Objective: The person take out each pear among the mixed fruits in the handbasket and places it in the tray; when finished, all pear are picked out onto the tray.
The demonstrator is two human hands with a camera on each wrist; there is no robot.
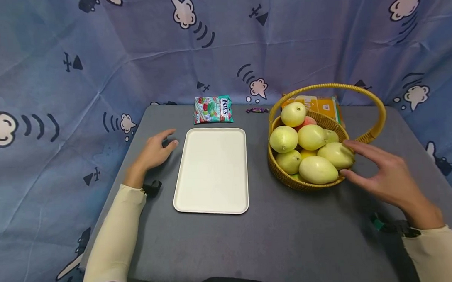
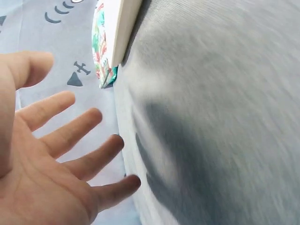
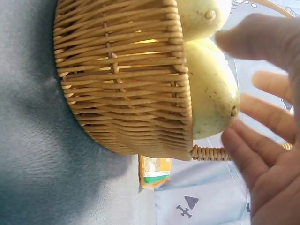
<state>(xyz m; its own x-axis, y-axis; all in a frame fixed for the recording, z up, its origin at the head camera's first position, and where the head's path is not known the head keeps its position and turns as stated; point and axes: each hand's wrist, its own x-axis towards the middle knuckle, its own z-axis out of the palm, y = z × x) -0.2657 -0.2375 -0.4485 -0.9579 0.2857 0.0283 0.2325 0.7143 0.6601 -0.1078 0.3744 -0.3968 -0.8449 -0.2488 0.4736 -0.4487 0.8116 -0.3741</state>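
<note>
A woven wicker basket [image 1: 281, 175] with a tall arched handle stands on the right side of the table, heaped with pale green-yellow oval fruits that look like small melons. My right hand [image 1: 389, 176] is at its right rim, thumb and fingers spread around the end of one melon [image 1: 336, 155]. In the right wrist view the fingertips reach that melon [image 3: 213, 91] or nearly so; contact is hard to tell, and no grip shows. My left hand [image 1: 153, 152] hovers left of a white rectangular tray [image 1: 212, 170], its fingers loosely spread and holding nothing.
Behind the tray lies a candy bag [image 1: 213, 109], with a small purple wrapped candy [image 1: 257, 110] to its right. An orange packet [image 1: 327, 107] sits behind the basket, partly hidden. A patterned blue curtain [image 1: 222, 45] hangs along the back of the grey table [image 1: 281, 234].
</note>
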